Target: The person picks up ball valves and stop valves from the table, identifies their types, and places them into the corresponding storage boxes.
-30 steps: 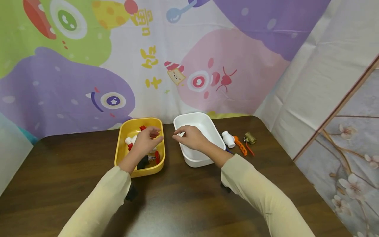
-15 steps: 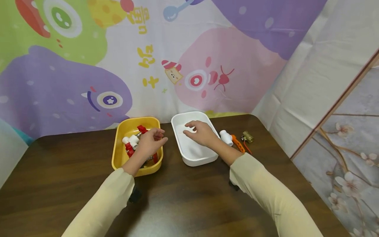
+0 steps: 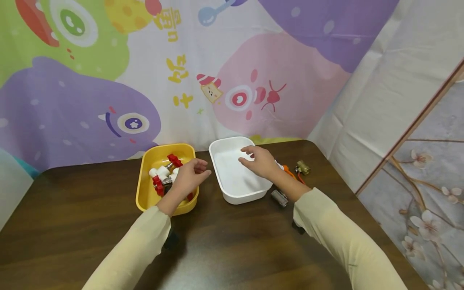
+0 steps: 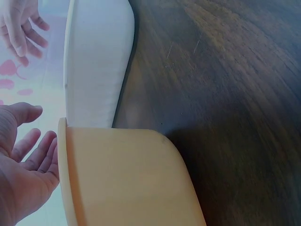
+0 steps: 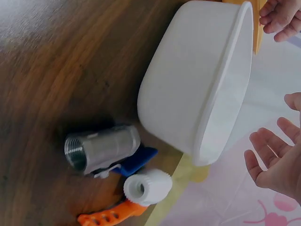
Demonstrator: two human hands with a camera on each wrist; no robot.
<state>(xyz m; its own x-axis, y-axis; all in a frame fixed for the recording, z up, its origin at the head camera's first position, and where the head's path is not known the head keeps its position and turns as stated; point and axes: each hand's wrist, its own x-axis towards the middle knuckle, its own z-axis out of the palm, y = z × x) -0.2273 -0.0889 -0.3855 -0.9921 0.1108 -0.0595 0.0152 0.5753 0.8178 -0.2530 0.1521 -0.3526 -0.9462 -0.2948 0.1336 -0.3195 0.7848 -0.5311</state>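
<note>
In the head view my left hand hovers over the right side of a yellow bin, fingers loosely bent and holding nothing. Inside that bin lie white pipe valves with red handles, partly covered by the hand. My right hand, also holding nothing, is above the right side of a white bin with a bare floor. Just right of the white bin lies a metal ball valve with a blue handle, below the right forearm. The left wrist view shows the left palm beside the yellow rim.
A white valve with an orange handle lies beyond the metal one. Farther right is a brass valve with a red handle. A printed curtain hangs behind the brown table.
My right hand has moved right across the white bin, and my left hand slightly right over the yellow bin. The metal valve, earlier mostly hidden by the right arm, now shows.
</note>
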